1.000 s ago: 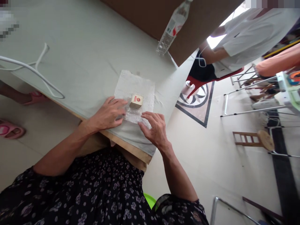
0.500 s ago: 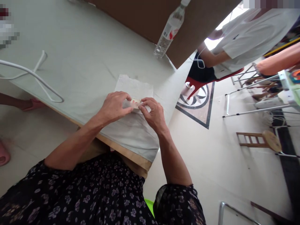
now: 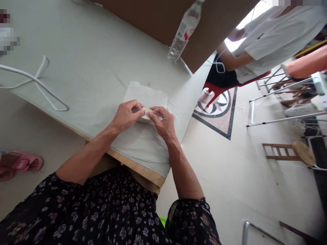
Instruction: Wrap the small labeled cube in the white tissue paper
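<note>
A sheet of white wrapping paper [image 3: 146, 96] lies on the grey tablecloth [image 3: 89, 64]. Its near edge is folded up over a small tan box [image 3: 146, 112], of which only a sliver shows between my fingers. My left hand [image 3: 126, 115] pinches the paper against the box from the left. My right hand [image 3: 161, 121] pinches it from the right. Both hands are closed on the paper-covered box near the table's front corner.
A clear plastic bottle [image 3: 184, 30] stands by a brown board [image 3: 163, 20] at the back. A white hanger [image 3: 38, 81] lies on the table's left. A person in white [image 3: 265, 41] sits at the right on a red chair. Pink sandals [image 3: 21, 162] lie on the floor.
My hands moved from flat on the paper's near edge to the box, folding the paper up over it. The box went from fully visible to almost covered.
</note>
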The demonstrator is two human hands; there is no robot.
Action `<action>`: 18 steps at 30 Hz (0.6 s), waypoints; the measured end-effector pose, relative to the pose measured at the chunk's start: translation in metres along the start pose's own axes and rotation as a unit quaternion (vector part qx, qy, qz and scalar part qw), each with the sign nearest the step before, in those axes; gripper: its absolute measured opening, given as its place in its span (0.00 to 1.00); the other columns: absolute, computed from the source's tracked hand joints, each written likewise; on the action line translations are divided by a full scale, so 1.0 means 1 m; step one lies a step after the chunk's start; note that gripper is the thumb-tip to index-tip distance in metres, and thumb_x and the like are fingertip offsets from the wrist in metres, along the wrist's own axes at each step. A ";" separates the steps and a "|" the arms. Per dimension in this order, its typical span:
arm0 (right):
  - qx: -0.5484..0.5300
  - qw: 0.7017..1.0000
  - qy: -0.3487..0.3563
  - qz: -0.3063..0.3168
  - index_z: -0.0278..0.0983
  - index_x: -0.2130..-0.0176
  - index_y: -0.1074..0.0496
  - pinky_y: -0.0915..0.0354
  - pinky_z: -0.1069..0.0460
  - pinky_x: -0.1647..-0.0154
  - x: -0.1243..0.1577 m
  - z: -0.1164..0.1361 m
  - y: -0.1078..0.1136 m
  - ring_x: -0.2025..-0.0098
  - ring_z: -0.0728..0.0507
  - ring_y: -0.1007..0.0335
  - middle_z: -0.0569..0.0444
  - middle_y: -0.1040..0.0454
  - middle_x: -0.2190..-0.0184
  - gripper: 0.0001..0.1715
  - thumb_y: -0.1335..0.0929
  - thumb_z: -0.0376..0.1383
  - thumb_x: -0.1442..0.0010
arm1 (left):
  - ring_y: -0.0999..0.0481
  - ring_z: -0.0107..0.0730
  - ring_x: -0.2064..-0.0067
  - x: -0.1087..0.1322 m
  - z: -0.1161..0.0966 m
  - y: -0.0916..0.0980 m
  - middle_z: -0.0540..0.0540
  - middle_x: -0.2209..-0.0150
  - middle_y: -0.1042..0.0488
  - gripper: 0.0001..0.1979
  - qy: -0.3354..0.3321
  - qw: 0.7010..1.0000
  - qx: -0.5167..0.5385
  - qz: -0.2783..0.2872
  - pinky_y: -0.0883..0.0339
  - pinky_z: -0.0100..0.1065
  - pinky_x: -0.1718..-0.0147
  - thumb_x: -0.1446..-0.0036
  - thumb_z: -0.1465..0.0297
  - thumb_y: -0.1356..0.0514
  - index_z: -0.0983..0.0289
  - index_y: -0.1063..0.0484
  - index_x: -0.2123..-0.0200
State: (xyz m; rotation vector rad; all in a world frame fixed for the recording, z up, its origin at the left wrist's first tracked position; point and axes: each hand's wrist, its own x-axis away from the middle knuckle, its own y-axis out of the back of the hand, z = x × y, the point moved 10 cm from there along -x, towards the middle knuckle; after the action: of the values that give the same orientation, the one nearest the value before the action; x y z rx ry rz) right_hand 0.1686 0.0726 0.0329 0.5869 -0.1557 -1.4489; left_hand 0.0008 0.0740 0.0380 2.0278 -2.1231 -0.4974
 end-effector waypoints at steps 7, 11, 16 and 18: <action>0.058 0.998 0.005 -0.024 0.44 0.64 0.27 0.27 0.45 0.51 0.005 -0.003 -0.004 0.58 0.41 0.20 0.53 0.16 0.62 0.10 0.32 0.46 0.33 | 0.21 0.36 0.61 -0.002 0.002 -0.001 0.53 0.65 0.17 0.07 -0.004 1.000 -0.008 0.001 0.28 0.39 0.56 0.47 0.65 0.36 0.61 0.29 0.73; 0.055 0.998 -0.005 -0.015 0.43 0.63 0.27 0.27 0.46 0.51 0.003 -0.007 -0.008 0.58 0.41 0.20 0.53 0.17 0.62 0.08 0.31 0.44 0.35 | 0.24 0.34 0.65 -0.006 0.006 -0.002 0.51 0.69 0.20 0.06 0.013 0.999 -0.040 0.029 0.31 0.36 0.63 0.49 0.66 0.36 0.61 0.27 0.73; 0.024 0.999 -0.031 -0.021 0.42 0.57 0.27 0.26 0.44 0.50 0.001 -0.019 0.003 0.56 0.41 0.21 0.51 0.17 0.59 0.10 0.31 0.43 0.37 | 0.29 0.32 0.69 -0.012 0.006 -0.004 0.49 0.72 0.24 0.06 0.018 0.996 -0.058 0.068 0.34 0.34 0.65 0.51 0.67 0.35 0.62 0.27 0.72; 0.061 0.997 -0.019 -0.043 0.42 0.56 0.27 0.27 0.40 0.46 0.004 -0.013 0.016 0.52 0.38 0.22 0.49 0.18 0.56 0.09 0.31 0.40 0.37 | 0.29 0.32 0.68 -0.016 0.007 -0.004 0.50 0.71 0.24 0.06 0.015 0.995 -0.069 0.074 0.33 0.35 0.64 0.52 0.67 0.35 0.62 0.27 0.71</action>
State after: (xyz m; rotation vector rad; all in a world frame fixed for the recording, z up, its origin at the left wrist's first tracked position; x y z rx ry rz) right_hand 0.1887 0.0729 0.0287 0.6723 -0.2538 -1.5422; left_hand 0.0032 0.0906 0.0317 1.7786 -2.1366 -0.5689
